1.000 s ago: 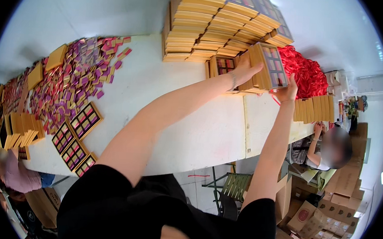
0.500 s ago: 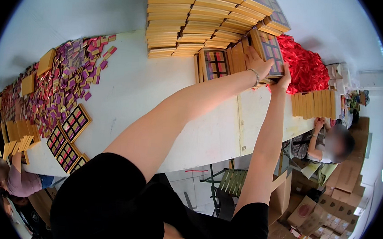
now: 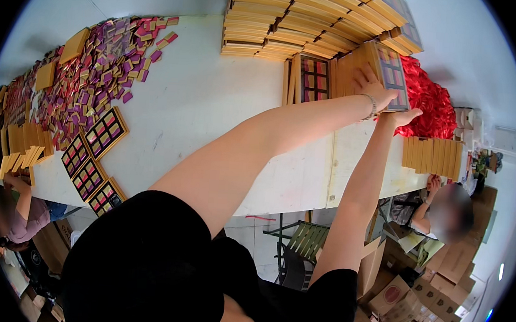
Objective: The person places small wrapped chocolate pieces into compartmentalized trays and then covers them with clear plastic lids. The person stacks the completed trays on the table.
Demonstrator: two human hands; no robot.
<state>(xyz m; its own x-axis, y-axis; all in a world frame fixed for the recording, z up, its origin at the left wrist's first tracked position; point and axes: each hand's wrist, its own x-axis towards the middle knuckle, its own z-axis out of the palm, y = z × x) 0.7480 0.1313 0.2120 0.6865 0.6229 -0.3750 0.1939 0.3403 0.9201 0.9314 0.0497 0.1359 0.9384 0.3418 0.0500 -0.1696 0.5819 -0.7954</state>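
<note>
My left hand (image 3: 375,91) lies against the tan side of a gift box (image 3: 395,75), fingers spread on the side and thumb on the front. The front shows pink, purple and gold squares in a dark grid behind a clear window. My right hand (image 3: 400,118) supports the box's near lower edge, its fingers stretched to the right. Left of my hands, another grid-fronted box (image 3: 315,80) stands on edge among tan boxes. Behind rises a tall stack of tan boxes (image 3: 305,19). How many boxes my hands hold I cannot tell.
Red shredded filler (image 3: 430,100) heaps at the right, with a row of tan boxes (image 3: 432,155) before it. Small wrapped squares (image 3: 107,63) cover the table's left, near filled grid trays (image 3: 88,180). One person (image 3: 30,218) sits left, another (image 3: 444,211) right. A green chair (image 3: 306,241) stands below.
The view has shifted, so the table things sit further right. My right hand has slid from the box's right corner to beneath its near edge, fingers now stretched out.
</note>
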